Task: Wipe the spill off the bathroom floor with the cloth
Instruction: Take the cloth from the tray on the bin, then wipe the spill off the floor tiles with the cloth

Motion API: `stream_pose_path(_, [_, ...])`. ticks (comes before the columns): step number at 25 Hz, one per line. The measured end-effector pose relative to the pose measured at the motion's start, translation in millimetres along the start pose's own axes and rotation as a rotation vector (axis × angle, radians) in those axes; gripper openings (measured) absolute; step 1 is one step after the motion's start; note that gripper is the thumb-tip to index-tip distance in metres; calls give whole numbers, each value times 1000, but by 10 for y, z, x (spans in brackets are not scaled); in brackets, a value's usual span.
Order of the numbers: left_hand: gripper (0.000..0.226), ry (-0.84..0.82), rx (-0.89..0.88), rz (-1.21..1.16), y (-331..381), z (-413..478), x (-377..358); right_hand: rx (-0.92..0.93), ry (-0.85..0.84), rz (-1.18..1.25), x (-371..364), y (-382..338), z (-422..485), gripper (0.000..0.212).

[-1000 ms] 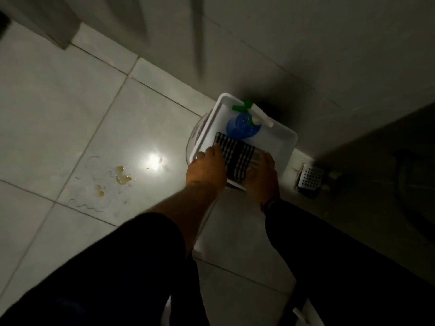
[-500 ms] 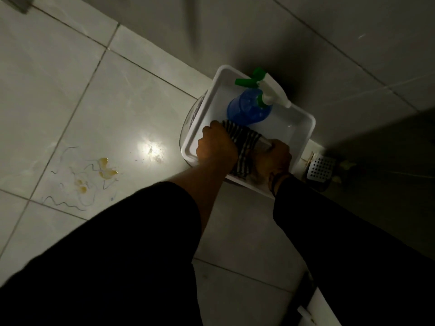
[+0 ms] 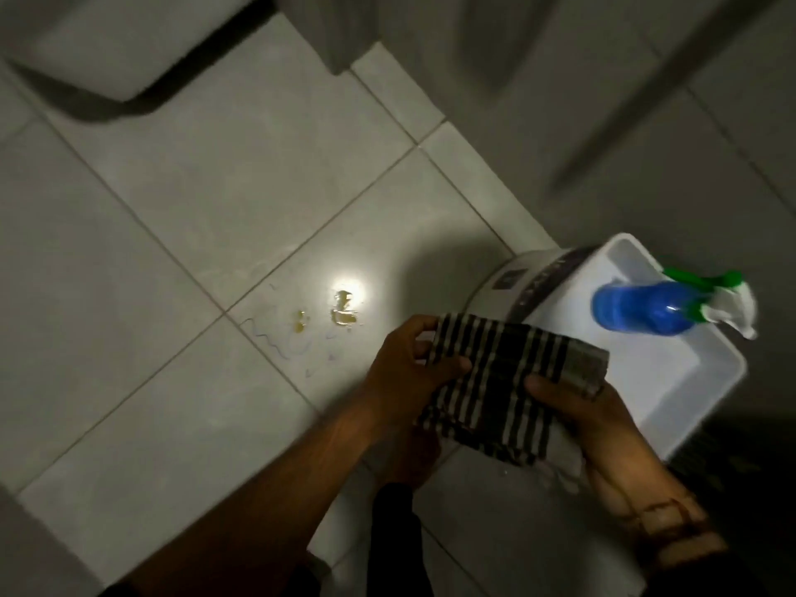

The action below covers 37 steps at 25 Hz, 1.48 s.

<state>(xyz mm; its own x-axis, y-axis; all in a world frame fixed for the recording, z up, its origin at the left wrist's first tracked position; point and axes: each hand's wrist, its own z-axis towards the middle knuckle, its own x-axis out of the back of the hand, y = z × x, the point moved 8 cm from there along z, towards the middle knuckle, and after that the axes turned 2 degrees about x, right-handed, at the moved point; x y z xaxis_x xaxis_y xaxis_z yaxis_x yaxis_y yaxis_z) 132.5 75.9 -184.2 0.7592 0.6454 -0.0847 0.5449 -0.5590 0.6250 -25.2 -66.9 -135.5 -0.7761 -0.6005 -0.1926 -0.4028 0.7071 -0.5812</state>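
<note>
Cloth [image 3: 508, 381] is out of the tub [image 3: 672, 381] now, pinched between left hand [image 3: 405, 372] and right hand [image 3: 590, 411]; spill [image 3: 342, 310] still waits unwiped, just left.

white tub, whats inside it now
Only the blue spray bottle lies in the white tub. The striped cloth hides the tub's near corner, held by both hands.

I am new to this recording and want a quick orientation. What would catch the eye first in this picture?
First the striped cloth, stretched between the left hand and right hand in the lower middle. Then the yellowish spill on the floor tile to its left, beside a bright light reflection. At the right edge, a blue spray bottle lies in a white tub.
</note>
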Motion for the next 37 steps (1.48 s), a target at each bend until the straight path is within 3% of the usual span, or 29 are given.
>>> stream_pose_path(3, [49, 130, 92, -128, -709, -112, 813, -167, -169, -85, -793, 419, 249, 43])
stream_pose_path(5, [40, 246, 158, -175, -1272, -114, 1294, -236, -152, -211, -1164, 725, 556, 33])
stream_pose_path(7, [39, 389, 198, -4, -1879, -59, 1823, -224, -111, -482, -1489, 1008, 997, 17])
stream_pose_path(11, [74, 538, 238, 480, -2840, 207, 2660, 131, -191, -915, -2183, 1116, 1949, 28])
stream_pose_path(16, [83, 845, 131, 763, -3465, 706, 3438, 817, -156, -1463, -2699, 1403, 2669, 57])
stream_pose_path(18, [85, 928, 117, 809, -3752, 820, 3655, 862, -260, -1630, -2780, 1980, 2778, 72])
stream_pose_path(22, [84, 1014, -29, 969, -4218, 975, 3807, 757, -504, -2210, -2555, 3245, 2847, 92])
stream_pose_path(25, [82, 1102, -103, 996, -4379, 1051, 3865, 895, -473, -2239, -2453, 3449, 2925, 87])
stream_pose_path(29, [81, 1130, -155, 980, -4413, 1078, 3862, 1015, -392, -2127, -2560, 3344, 3088, 112])
stream_pose_path(33, [84, 1119, -170, 970, -4403, 1084, 3841, 971, -204, -2216, -2612, 3469, 3258, 89])
stream_pose_path(37, [79, 1104, -173, 977, -4375, 1069, 3819, 1115, -231, -2131, -3309, 3346, 3495, 79])
